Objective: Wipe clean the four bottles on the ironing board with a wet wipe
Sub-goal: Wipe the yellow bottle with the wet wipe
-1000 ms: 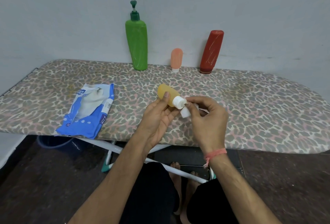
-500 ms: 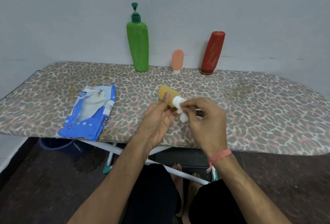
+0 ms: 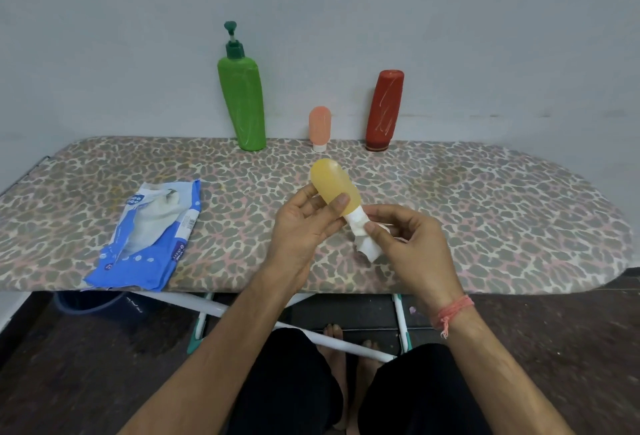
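Observation:
My left hand (image 3: 304,226) grips a small yellow squeeze bottle (image 3: 332,185) above the ironing board (image 3: 485,213), its rounded end tilted up and away. My right hand (image 3: 412,244) pinches a white wet wipe (image 3: 363,237) that is wrapped over the bottle's cap end, so the cap is hidden. Along the wall stand a tall green pump bottle (image 3: 242,102), a small peach tube bottle (image 3: 319,126) resting on its white cap, and a red bottle (image 3: 384,109) standing on its cap.
An opened blue and white wet wipe pack (image 3: 152,233) lies on the board at the left near the front edge. The board's white legs (image 3: 214,310) and my bare feet (image 3: 346,344) are below. A grey wall stands right behind the bottles.
The yellow bottle has tilted more upright in my left hand. The wipe now covers the cap, which showed bare before. My right hand sits slightly lower.

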